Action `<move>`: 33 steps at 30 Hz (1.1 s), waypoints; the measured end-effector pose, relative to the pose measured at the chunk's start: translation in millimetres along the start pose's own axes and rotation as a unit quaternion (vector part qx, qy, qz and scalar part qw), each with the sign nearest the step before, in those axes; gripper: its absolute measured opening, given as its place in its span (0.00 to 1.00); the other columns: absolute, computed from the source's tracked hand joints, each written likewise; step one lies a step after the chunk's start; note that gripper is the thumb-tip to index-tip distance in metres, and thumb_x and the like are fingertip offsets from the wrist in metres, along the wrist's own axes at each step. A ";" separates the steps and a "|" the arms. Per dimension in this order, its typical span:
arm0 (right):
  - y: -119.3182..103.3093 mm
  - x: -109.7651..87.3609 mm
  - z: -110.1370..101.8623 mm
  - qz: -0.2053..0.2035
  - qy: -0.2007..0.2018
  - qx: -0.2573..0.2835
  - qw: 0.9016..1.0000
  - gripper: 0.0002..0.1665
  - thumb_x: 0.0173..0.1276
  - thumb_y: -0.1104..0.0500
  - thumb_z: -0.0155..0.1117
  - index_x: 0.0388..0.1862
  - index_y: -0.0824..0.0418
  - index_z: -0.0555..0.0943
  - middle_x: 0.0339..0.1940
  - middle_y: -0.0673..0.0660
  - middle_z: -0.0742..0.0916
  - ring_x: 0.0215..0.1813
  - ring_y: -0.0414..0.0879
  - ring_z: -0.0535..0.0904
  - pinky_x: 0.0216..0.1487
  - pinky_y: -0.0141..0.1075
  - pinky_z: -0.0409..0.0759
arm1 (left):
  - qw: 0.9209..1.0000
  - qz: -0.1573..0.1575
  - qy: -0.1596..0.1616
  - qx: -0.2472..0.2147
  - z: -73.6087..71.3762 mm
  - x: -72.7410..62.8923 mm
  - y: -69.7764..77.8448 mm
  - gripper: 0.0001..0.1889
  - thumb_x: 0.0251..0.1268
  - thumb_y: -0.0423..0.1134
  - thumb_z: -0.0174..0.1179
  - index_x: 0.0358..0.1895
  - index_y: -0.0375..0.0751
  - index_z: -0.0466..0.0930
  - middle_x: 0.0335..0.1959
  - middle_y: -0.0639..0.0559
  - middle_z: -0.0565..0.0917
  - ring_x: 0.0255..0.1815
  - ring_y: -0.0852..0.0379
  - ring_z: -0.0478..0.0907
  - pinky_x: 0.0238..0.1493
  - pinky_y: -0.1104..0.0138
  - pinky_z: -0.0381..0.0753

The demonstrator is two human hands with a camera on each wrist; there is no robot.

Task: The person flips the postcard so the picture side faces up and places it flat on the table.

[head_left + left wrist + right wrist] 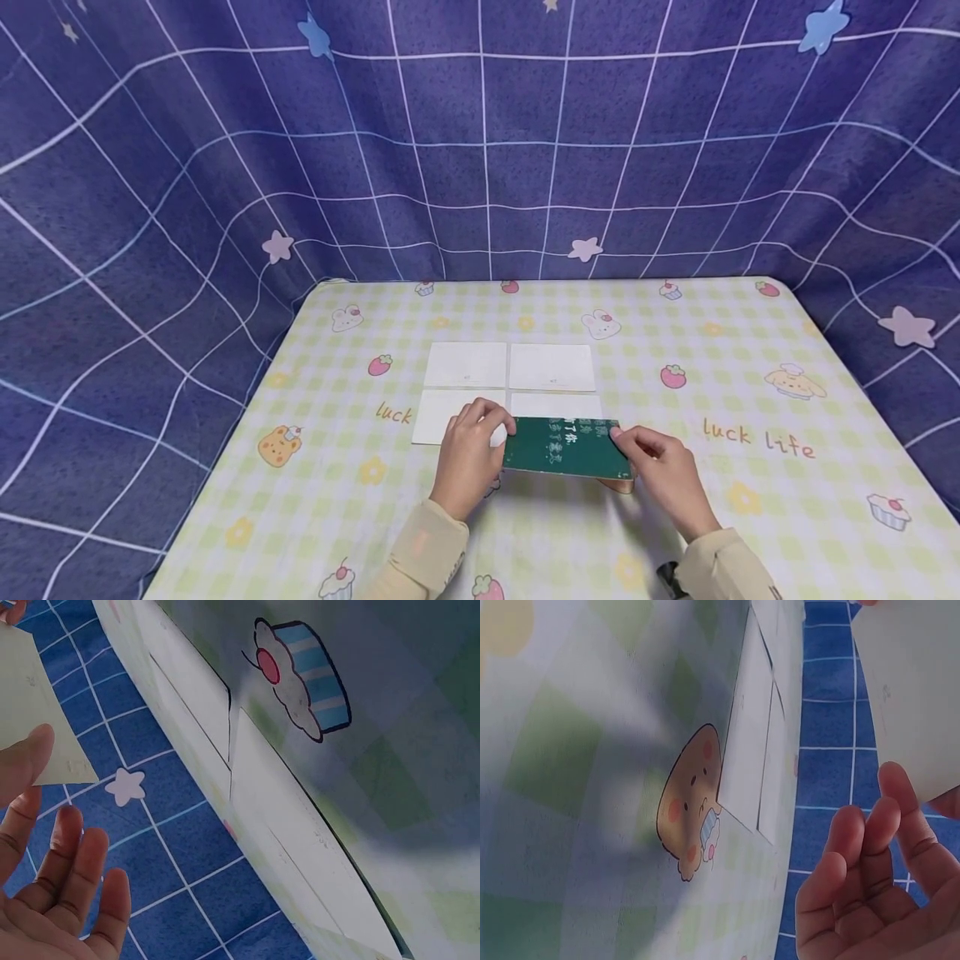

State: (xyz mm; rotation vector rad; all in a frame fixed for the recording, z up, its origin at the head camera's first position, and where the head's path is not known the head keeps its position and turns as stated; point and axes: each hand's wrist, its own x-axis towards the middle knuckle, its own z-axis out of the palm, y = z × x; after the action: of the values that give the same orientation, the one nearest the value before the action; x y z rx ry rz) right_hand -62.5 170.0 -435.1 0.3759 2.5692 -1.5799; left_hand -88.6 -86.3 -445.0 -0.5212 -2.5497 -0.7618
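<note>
Pinching a green card (567, 450) at its two ends, our left hand (468, 450) and our right hand (663, 471) each have the thumb and a finger closed on it, while the other fingers are loosely bent and hold nothing. It is raised above the bench (285, 517), with the printed green face toward us in the head view and the pale face toward both wrist cameras. For handling it well, we judge that a light and equal pinch is best, because pressing inward from both ends could make it bow. Just beyond, four white cards (465, 364) lie flat in two rows of two, with narrow gaps; the green card hides part of the nearest right one. They are the main obstacle, we think, since a low edge could push them out of line. Behind the bench hangs a blue curtain (521, 92).
</note>
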 end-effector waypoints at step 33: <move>5.2 -0.3 -6.7 -0.023 0.062 -0.030 0.997 0.18 0.74 0.44 0.64 0.34 0.56 0.87 0.38 0.52 0.85 0.39 0.45 0.74 0.36 0.35 0.70 | 0.991 -0.041 -0.121 -0.048 -1.9 1.3 0.4 0.11 0.61 0.26 0.57 0.40 0.43 0.85 0.35 0.54 0.79 0.37 0.56 0.75 0.44 0.57 0.77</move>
State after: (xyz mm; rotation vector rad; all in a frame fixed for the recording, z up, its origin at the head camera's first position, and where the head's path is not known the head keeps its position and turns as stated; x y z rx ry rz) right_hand -60.6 178.1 -436.5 0.4254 2.7305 -1.5349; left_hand -89.0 -86.9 -442.7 -0.5743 -2.7830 -0.9032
